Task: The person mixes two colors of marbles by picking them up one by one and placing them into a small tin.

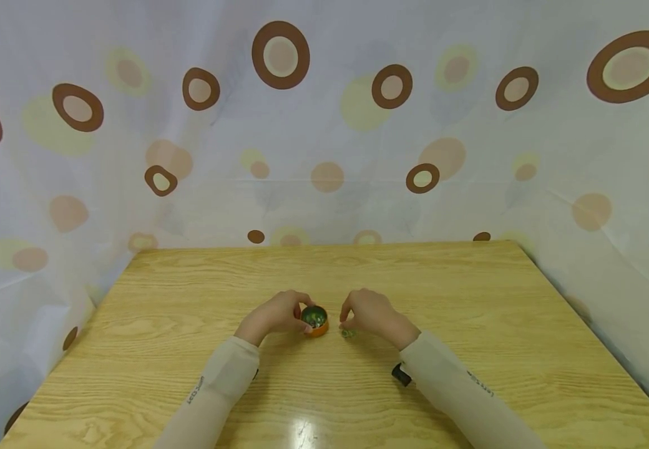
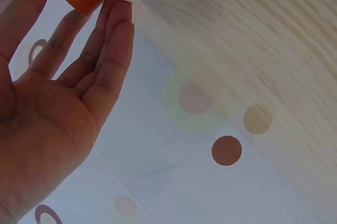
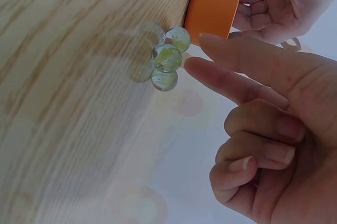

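My left hand (image 1: 279, 313) holds a small round orange cup (image 1: 319, 333) by its sides, thumb and a finger on opposite walls. In the head view the cup's dark green inside shows small glinting things, too small to tell apart. The right wrist view has three clear glass marbles with yellow-green swirls lying together beside the cup: an upper marble (image 3: 178, 39), a middle marble (image 3: 167, 58) and a lower marble (image 3: 165, 80). Close to them is my right hand (image 3: 263, 124), thumb and index finger stretched out and apart, other fingers curled, nothing held.
Everything stands on a light wood-grain table (image 1: 442, 274). A pale curtain (image 1: 324, 125) with brown, peach and yellow spots hangs behind it and along both sides. A black thing (image 1: 401, 375) shows beneath the right sleeve.
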`<state>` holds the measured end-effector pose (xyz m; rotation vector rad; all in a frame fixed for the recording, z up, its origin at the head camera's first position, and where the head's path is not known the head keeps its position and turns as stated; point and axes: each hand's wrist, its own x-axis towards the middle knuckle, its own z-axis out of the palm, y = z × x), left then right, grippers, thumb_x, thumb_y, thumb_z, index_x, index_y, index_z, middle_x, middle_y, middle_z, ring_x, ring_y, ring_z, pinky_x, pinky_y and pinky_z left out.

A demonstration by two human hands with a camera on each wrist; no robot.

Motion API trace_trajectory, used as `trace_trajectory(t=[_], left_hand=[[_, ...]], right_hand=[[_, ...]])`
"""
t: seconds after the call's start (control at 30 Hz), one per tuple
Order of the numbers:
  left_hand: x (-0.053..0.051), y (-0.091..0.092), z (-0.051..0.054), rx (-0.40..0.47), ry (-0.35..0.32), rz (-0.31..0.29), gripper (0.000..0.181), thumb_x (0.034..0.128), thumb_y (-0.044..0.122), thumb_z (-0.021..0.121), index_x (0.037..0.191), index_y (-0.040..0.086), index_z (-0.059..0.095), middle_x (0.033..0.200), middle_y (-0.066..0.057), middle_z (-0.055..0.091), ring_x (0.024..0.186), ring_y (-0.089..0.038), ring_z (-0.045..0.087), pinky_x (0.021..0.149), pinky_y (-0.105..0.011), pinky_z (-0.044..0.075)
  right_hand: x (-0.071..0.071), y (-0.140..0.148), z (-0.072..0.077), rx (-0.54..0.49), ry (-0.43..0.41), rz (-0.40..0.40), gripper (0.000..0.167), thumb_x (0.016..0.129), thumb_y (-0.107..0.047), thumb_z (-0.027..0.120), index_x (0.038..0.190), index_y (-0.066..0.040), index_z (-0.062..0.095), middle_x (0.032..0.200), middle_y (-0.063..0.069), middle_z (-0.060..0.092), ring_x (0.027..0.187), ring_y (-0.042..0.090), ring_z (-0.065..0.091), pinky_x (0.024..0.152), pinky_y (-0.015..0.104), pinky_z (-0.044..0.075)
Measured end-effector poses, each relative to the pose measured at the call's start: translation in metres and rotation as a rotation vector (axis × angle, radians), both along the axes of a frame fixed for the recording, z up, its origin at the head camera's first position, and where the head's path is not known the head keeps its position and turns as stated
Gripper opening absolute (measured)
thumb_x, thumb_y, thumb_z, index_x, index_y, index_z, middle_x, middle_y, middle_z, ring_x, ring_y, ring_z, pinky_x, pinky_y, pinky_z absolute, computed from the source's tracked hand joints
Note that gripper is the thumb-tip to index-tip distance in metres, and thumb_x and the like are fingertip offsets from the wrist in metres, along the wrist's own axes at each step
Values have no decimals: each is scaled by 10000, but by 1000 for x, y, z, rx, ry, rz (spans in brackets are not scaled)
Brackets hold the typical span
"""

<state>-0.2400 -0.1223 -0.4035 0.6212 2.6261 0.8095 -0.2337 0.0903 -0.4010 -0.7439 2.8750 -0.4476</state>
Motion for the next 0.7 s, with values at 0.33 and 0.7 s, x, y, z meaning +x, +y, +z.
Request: trace_trajectory(t=[0.33,0.7], left_hand=[[0,1,1,-11,6,22,428,815,132,780,1206,46,629,792,-47,575,707,-164,536,665,-307,462],[1,2,1,-10,11,20,423,812,132,784,1198,45,633,799,-48,576,714,-166,536,679,-315,465]], right_hand=[[2,0,1,-4,-33,7,54,779,-148,809,814,-132,771,1005,86,701,880,272,647,683,420,533],[0,1,-3,-1,-34,15,74,752,-154,830,763,-160,757,963,52,697,827,229,639,697,416,525]])
